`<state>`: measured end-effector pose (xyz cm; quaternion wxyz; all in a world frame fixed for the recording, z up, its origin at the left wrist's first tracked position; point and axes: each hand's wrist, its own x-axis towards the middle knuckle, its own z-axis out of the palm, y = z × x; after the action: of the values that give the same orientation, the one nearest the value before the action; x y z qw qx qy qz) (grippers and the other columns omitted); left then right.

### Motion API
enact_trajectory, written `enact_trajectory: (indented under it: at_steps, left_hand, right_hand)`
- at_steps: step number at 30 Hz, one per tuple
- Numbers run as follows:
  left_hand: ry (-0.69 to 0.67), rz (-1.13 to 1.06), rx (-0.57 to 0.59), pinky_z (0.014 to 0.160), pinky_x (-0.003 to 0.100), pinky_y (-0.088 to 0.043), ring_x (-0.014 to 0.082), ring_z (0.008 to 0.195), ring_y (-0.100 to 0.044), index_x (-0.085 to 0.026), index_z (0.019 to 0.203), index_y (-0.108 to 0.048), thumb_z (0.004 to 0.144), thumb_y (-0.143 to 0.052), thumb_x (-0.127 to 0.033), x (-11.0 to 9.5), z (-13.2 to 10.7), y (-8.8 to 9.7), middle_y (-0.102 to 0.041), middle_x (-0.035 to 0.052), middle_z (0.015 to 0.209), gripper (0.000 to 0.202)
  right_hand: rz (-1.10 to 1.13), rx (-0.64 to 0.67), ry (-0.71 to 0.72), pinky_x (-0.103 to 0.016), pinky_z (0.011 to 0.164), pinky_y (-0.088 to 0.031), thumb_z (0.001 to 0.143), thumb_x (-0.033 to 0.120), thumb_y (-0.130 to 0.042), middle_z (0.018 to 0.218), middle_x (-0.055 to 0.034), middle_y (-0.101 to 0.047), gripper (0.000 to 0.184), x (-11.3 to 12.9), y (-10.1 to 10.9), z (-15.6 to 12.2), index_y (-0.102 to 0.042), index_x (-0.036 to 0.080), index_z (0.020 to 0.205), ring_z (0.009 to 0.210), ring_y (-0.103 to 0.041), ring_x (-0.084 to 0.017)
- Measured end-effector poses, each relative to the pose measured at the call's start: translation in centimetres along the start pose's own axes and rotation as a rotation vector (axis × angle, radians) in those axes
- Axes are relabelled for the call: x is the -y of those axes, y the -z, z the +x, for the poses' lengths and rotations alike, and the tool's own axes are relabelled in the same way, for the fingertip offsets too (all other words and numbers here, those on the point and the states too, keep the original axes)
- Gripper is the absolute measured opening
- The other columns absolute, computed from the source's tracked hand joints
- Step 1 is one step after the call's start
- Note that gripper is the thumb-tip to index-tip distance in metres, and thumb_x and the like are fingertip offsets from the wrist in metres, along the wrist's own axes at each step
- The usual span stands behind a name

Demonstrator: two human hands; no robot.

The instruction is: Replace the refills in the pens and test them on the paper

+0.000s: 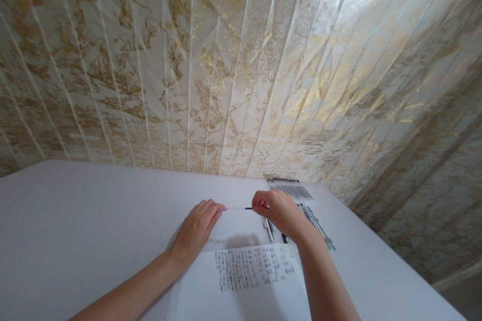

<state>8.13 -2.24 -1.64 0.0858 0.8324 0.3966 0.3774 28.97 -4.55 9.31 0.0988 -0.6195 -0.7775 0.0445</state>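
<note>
Both hands are raised over the white table, with a thin pen refill [236, 208] stretched level between them. Its middle looks pale or clear, and its right part is black. My left hand [198, 225] is closed in a pinch on the left end, where a small pinkish part shows at the fingertips. Curled fingers of my right hand [276, 208] grip the black end, with a dark tip showing past them. Below the hands lies a white sheet of paper [199, 286] with rows of dark handwriting.
Rows of thin dark refills [295, 191] lie at the table's back right. Several pens [316, 225] rest beside my right forearm, and a pale pen [268, 230] lies just under that hand. A patterned, gold-and-white wall covering [211, 85] rises behind the table [94, 220].
</note>
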Motion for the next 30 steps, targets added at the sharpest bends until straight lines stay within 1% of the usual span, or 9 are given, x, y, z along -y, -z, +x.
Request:
enact_trajectory:
  at_steps: [5,8,13,14,16,19,21,24,30]
  left_hand:
    - [-0.011,0.103,0.052,0.075,0.035,-0.044,0.0204,0.083,-0.054,-0.02,0.097,-0.06,0.095,-0.036,-0.022,-0.2,-0.2,-0.3,-0.062,0.0043,0.089,0.025]
    - [-0.015,0.066,0.055,0.076,0.035,-0.045,0.02,0.084,-0.055,-0.02,0.098,-0.061,0.095,-0.034,-0.021,-0.2,-0.2,-0.3,-0.062,0.0044,0.088,0.027]
    - [-0.013,-0.035,0.119,0.071,0.032,-0.046,0.0181,0.076,-0.057,-0.019,0.085,-0.06,0.094,-0.032,-0.018,-0.2,-0.2,-0.1,-0.062,0.0037,0.079,0.029]
    - [-0.003,-0.044,0.135,0.072,0.032,-0.046,0.0179,0.078,-0.058,-0.019,0.089,-0.06,0.093,-0.033,-0.017,-0.1,-0.2,-0.2,-0.063,0.004,0.082,0.027]
    - [0.036,-0.053,0.15,0.076,0.032,-0.048,0.0176,0.083,-0.059,-0.019,0.106,-0.057,0.091,-0.036,-0.015,0.2,-0.2,-0.6,-0.063,0.0047,0.09,0.026]
    - [0.116,-0.04,0.153,0.077,0.031,-0.049,0.0166,0.081,-0.061,-0.017,0.126,-0.045,0.087,-0.035,-0.009,0.8,-0.3,-1.0,-0.062,0.004,0.087,0.042]
    - [0.115,-0.028,0.164,0.075,0.031,-0.049,0.0166,0.078,-0.062,-0.017,0.128,-0.044,0.086,-0.034,-0.009,1.2,-0.4,-1.0,-0.062,0.0029,0.082,0.044]
    - [0.064,0.006,0.175,0.073,0.031,-0.049,0.0177,0.079,-0.064,-0.019,0.13,-0.042,0.089,-0.035,-0.014,1.4,-0.4,-0.6,-0.065,0.0042,0.088,0.043]
    - [-0.016,0.05,0.226,0.063,0.023,-0.047,0.0146,0.067,-0.066,-0.024,0.133,-0.039,0.093,-0.036,-0.022,1.4,-0.5,-0.4,-0.068,0.0005,0.084,0.04]
  right_hand:
    - [-0.203,-0.002,0.023,-0.026,0.069,-0.035,0.081,0.015,-0.057,0.073,-0.0013,-0.071,0.015,1.1,-0.2,0.1,-0.069,0.022,0.077,0.068,-0.062,-0.015]
    - [-0.258,0.014,0.066,-0.027,0.072,-0.034,0.083,0.017,-0.057,0.071,-0.002,-0.071,0.014,2.2,-0.8,0.2,-0.07,0.022,0.077,0.065,-0.061,-0.014]
    - [-0.272,-0.015,0.139,-0.026,0.072,-0.034,0.083,0.019,-0.059,0.072,-0.0024,-0.071,0.012,2.3,-1.3,0.3,-0.07,0.022,0.077,0.066,-0.06,-0.015]
    - [-0.269,-0.019,0.14,-0.026,0.072,-0.034,0.082,0.018,-0.06,0.072,-0.0024,-0.071,0.012,2.2,-1.3,0.3,-0.07,0.021,0.077,0.066,-0.06,-0.014]
    - [-0.257,-0.023,0.15,-0.026,0.074,-0.034,0.082,0.017,-0.059,0.071,-0.0021,-0.071,0.012,2.0,-1.2,0.3,-0.069,0.021,0.076,0.064,-0.059,-0.013]
    - [-0.252,-0.05,0.187,-0.027,0.075,-0.033,0.083,0.015,-0.057,0.071,-0.0029,-0.07,0.014,2.3,-1.5,0.3,-0.068,0.02,0.076,0.064,-0.058,-0.013]
    - [-0.266,-0.072,0.21,-0.028,0.074,-0.033,0.083,0.014,-0.055,0.072,-0.0049,-0.07,0.015,2.6,-1.7,0.4,-0.068,0.018,0.076,0.066,-0.059,-0.014]
    - [-0.259,-0.052,0.201,-0.029,0.074,-0.033,0.083,0.013,-0.055,0.072,-0.0067,-0.069,0.016,2.7,-1.6,0.3,-0.068,0.017,0.075,0.066,-0.06,-0.015]
    - [-0.093,0.073,0.108,-0.026,0.069,-0.035,0.083,0.014,-0.055,0.064,-0.0008,-0.069,0.016,2.4,0.1,-0.8,-0.069,0.02,0.078,0.061,-0.058,-0.013]
